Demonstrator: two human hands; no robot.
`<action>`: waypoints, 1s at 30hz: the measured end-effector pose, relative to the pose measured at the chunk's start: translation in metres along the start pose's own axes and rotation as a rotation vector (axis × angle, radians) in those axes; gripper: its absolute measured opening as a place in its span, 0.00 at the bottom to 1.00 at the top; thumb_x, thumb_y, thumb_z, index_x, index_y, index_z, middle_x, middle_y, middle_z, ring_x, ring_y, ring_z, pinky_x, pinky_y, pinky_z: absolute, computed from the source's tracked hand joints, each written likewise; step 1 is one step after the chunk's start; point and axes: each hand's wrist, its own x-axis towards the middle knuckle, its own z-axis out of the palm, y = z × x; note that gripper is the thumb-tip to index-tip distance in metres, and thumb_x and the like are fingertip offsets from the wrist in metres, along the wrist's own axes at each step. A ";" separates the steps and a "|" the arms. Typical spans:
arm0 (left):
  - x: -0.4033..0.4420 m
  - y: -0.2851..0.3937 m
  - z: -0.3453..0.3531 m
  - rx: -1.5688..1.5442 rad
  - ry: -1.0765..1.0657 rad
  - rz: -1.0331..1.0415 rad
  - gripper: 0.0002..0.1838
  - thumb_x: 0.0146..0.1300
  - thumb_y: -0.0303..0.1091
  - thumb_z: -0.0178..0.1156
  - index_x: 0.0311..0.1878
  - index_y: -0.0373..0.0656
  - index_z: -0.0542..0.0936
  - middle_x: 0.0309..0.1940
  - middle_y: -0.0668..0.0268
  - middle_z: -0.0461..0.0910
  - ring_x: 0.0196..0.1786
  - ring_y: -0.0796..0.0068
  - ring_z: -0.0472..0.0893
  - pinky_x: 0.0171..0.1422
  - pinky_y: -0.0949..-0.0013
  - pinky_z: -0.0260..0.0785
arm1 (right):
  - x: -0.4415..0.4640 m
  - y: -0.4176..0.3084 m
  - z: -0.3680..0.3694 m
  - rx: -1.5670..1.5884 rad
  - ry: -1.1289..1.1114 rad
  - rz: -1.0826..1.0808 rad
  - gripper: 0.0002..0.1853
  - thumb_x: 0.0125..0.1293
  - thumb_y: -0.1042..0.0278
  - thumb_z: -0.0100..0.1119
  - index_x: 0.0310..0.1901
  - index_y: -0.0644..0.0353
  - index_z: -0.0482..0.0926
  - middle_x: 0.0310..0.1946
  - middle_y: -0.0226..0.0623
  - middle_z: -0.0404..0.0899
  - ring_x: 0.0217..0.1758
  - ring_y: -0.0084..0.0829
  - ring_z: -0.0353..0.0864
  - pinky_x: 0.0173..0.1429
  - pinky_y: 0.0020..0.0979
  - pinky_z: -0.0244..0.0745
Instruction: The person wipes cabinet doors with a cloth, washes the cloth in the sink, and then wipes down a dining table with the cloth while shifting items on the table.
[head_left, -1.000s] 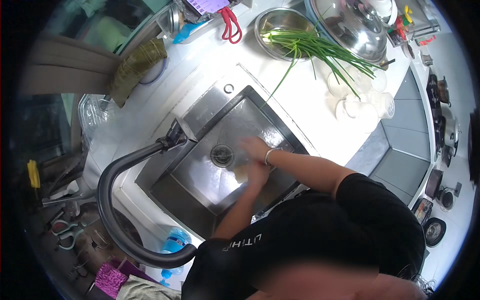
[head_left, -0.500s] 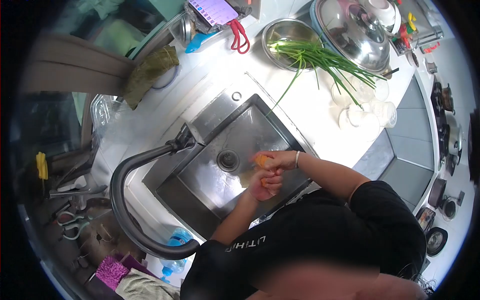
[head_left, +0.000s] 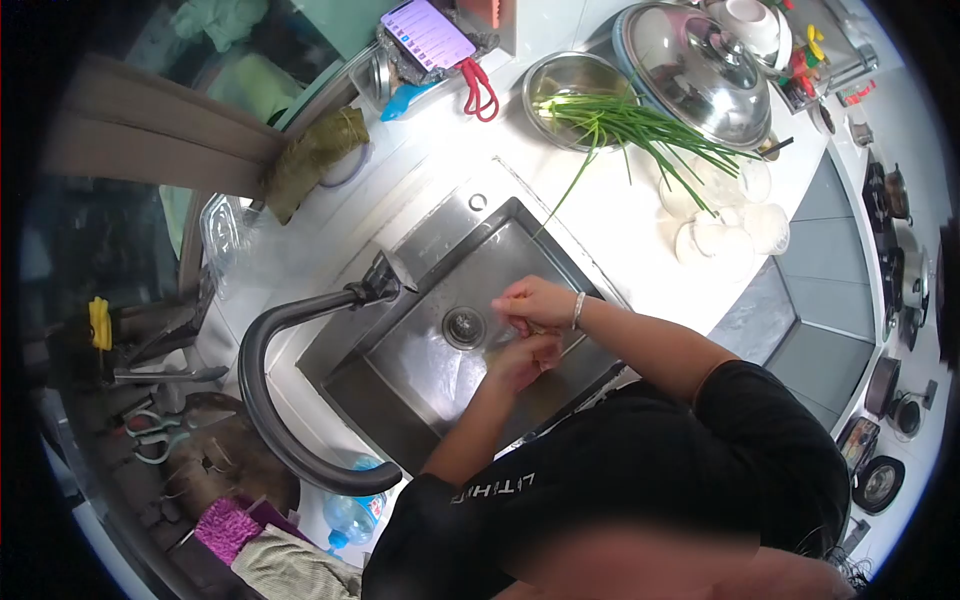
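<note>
The silvery sink (head_left: 425, 365) gleams below the right hand (head_left: 540, 301).

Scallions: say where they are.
In the head view, upper right of centre, the scallions lie across the bowl and out over the counter, beside the lid.

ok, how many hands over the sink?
2: the left hand, lower in the picture, and the right hand, just above it, with a bracelet at the wrist. Both are over the sink; no others show.
</note>
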 end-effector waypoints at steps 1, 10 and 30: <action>0.003 -0.005 -0.003 -0.018 0.064 0.002 0.04 0.63 0.30 0.59 0.37 0.45 0.73 0.20 0.76 0.65 0.21 0.84 0.64 0.25 0.78 0.53 | 0.001 0.002 0.002 -0.025 0.035 0.029 0.18 0.71 0.51 0.57 0.40 0.59 0.84 0.22 0.28 0.75 0.26 0.20 0.73 0.31 0.27 0.71; 0.038 -0.050 -0.021 0.686 0.552 0.371 0.08 0.62 0.27 0.57 0.45 0.43 0.73 0.34 0.68 0.75 0.35 0.76 0.76 0.36 0.71 0.66 | 0.037 0.076 0.014 -0.363 0.579 -0.221 0.17 0.61 0.69 0.48 0.46 0.57 0.85 0.36 0.48 0.85 0.41 0.44 0.85 0.50 0.40 0.77; 0.038 -0.055 0.026 1.064 0.552 0.716 0.19 0.58 0.29 0.59 0.53 0.36 0.73 0.45 0.58 0.79 0.48 0.66 0.79 0.50 0.62 0.71 | -0.014 0.050 0.021 -0.412 0.791 -0.175 0.14 0.62 0.66 0.51 0.42 0.61 0.84 0.40 0.51 0.85 0.48 0.49 0.83 0.56 0.41 0.76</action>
